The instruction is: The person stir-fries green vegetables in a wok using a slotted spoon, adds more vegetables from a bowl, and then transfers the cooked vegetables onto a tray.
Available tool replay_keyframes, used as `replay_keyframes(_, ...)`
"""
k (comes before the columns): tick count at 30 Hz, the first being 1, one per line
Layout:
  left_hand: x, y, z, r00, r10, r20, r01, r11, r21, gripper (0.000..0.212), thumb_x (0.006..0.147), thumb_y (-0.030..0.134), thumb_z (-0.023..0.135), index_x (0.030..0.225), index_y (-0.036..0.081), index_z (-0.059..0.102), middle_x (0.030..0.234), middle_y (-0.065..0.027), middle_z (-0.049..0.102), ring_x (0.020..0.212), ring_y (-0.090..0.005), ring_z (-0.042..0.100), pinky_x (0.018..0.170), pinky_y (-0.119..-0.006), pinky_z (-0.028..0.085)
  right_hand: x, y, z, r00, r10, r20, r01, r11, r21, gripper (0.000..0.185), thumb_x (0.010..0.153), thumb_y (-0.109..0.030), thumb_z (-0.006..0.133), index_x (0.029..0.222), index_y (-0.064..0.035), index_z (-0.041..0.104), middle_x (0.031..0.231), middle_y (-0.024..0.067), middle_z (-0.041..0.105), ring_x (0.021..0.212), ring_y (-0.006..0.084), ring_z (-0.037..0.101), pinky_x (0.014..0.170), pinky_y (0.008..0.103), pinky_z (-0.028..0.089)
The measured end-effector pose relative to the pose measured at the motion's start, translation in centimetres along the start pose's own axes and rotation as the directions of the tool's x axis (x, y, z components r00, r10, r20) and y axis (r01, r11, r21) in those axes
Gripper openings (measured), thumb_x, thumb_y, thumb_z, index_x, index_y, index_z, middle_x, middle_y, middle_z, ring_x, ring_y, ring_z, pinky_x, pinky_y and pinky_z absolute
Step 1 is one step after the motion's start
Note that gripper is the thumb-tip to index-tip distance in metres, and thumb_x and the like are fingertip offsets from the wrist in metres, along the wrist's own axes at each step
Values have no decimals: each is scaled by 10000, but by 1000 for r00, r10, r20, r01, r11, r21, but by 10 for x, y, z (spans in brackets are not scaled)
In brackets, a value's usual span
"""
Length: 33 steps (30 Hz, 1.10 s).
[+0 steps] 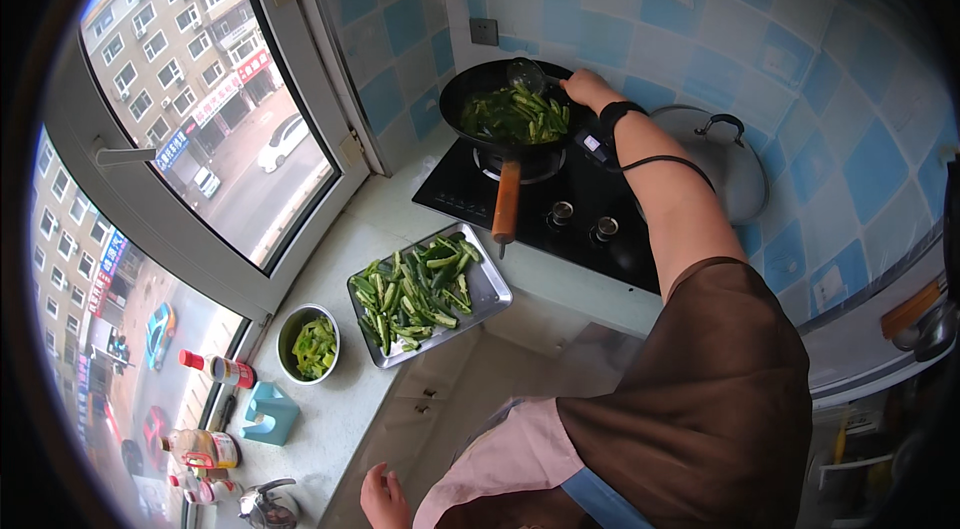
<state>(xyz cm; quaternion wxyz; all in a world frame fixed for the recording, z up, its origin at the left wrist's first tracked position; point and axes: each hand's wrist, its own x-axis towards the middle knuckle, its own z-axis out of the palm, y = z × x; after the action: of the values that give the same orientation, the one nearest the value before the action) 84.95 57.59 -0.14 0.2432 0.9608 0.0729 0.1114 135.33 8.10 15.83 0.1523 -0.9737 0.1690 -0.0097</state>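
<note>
At the far side of the wok (454, 116), my right hand (587, 90) grips the handle of a metal skimmer or ladle (527, 75). The tool's bowl sits at the wok's back rim, above cut green peppers (536, 114) lying in liquid. The wok rests on a burner of the black cooktop (480, 200), its wooden handle (508, 199) pointing towards me. My left hand (385, 497) hangs low by the counter's front edge, fingers loosely bent, nothing visible in it. A metal tray (489, 292) of halved green peppers (416, 285) lies on the counter.
Left of the tray stands a metal bowl (281, 352) of cut green vegetables. Sauce bottles (217, 448), a light-blue holder (268, 415) and a glass jug (268, 505) line the window side. A large lid (724, 169) leans against the tiles behind my right arm. An open window sash (300, 229) borders the counter.
</note>
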Motion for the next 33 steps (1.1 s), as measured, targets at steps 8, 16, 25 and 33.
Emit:
replay_keyframes(8, 1, 1, -4, 1000, 9, 11, -9, 1000, -19, 197, 821, 187, 531, 972, 72, 584, 783, -184, 581, 718, -343, 559, 628, -383, 455, -21, 3, -3, 862, -506, 12, 489, 839, 241, 285, 823, -178, 531, 1094, -105, 576, 1059, 91, 593, 982, 217, 546, 825, 312, 411)
replay_keyframes(16, 24, -8, 2, 994, 86, 74, -77, 991, -111, 151, 771, 89, 552, 908, 26, 561, 609, -111, 521, 539, -232, 514, 514, -319, 403, -129, 14, -67, 772, -633, -54, 563, 721, -403, 282, 814, -143, 508, 1068, -231, 595, 936, 50, 618, 875, 242, 569, 710, 365, 455)
replay_keyframes(25, 40, -9, 7, 980, 142, 136, -115, 975, -190, 146, 764, 73, 551, 904, 32, 548, 651, -107, 528, 582, -249, 516, 537, -348, 403, -162, 73, -102, 851, -506, -137, 462, 848, -259, 301, 823, -157, 507, 1109, -228, 567, 1047, 63, 586, 969, 241, 534, 809, 351, 428)
replay_keyframes(33, 39, -15, 9, 980, 142, 139, -116, 977, -177, 147, 756, 76, 554, 898, 38, 554, 649, -108, 530, 585, -251, 519, 541, -349, 405, -174, 54, -111, 872, -476, 112, 488, 863, -133, 269, 813, -167, 526, 1073, -153, 596, 1022, 110, 602, 958, 257, 552, 815, 342, 421)
